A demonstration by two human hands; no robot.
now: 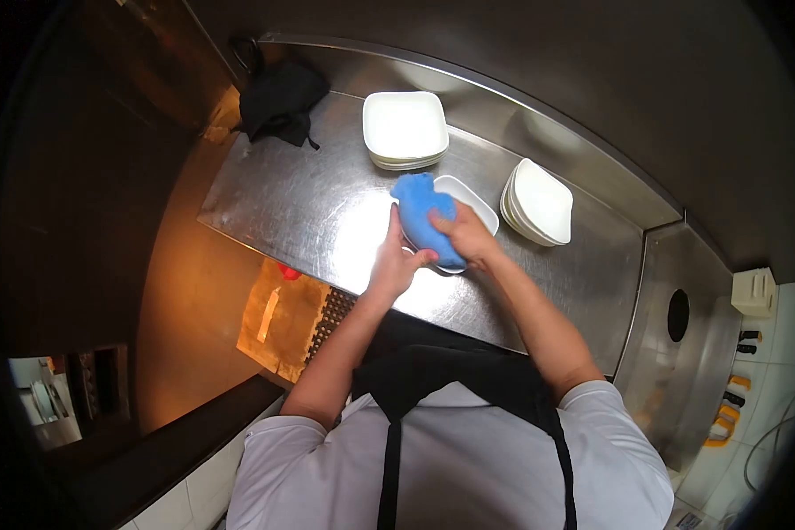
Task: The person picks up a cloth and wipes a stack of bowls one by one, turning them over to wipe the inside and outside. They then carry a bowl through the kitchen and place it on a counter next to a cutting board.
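In front of me a blue cloth (pixel 426 221) lies bunched over a white dish (pixel 470 196), hiding much of it. My right hand (pixel 466 235) grips the cloth from the right and presses it against the dish. With my left hand (pixel 397 263) I hold the dish's left side, thumb near the front rim; the cloth partly covers this grip. Just behind the cloth stands a stack of white square dishes (pixel 405 124). Another stack of white dishes (pixel 541 203) leans at a tilt to the right of my right hand.
The steel counter (pixel 283 194) carries the dishes, with a raised ledge along its back. A black cloth (pixel 283 102) lies at its far left corner. On the right is a steel section with a dark round hole (pixel 677 315). Yellow-and-black handled tools (pixel 724 424) hang by the tiled wall.
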